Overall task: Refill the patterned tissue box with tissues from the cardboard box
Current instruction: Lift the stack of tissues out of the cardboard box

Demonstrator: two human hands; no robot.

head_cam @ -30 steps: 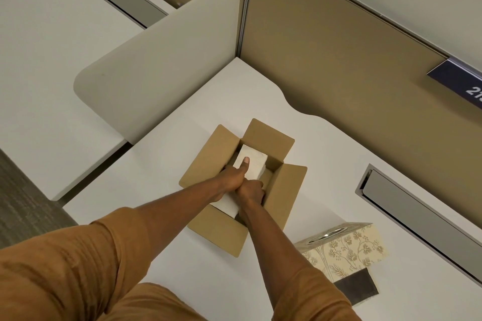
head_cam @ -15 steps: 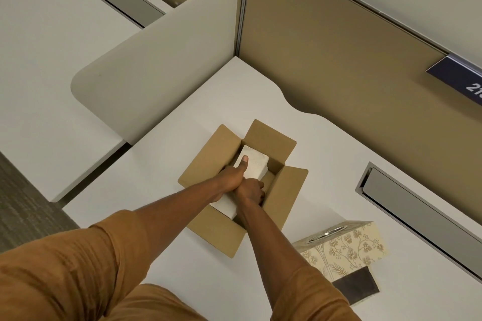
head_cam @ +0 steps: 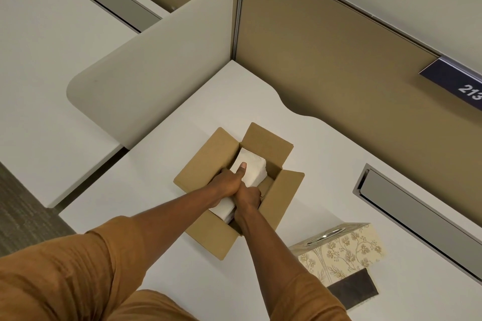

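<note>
An open cardboard box [head_cam: 208, 156] sits in the middle of the white desk with its flaps spread. Inside it lies a white stack of tissues [head_cam: 254, 171]. My left hand [head_cam: 229, 181] grips the stack from the left, thumb pressed flat on top. My right hand [head_cam: 249, 197] holds the stack's right side, fingers curled around it inside the box. The patterned tissue box [head_cam: 341, 250], cream with a floral print and an oval metal-rimmed slot on top, stands at the lower right, apart from both hands.
A dark flat piece [head_cam: 352, 288] lies under the patterned box's near side. A grey cable tray [head_cam: 407, 211] is recessed in the desk [head_cam: 161, 148] at right. Tan partition walls [head_cam: 326, 60] close the back; a rounded white divider [head_cam: 156, 70] stands at left.
The tissue stack has lifted slightly and tilted within the box, held in both hands. The arms have barely shifted.
</note>
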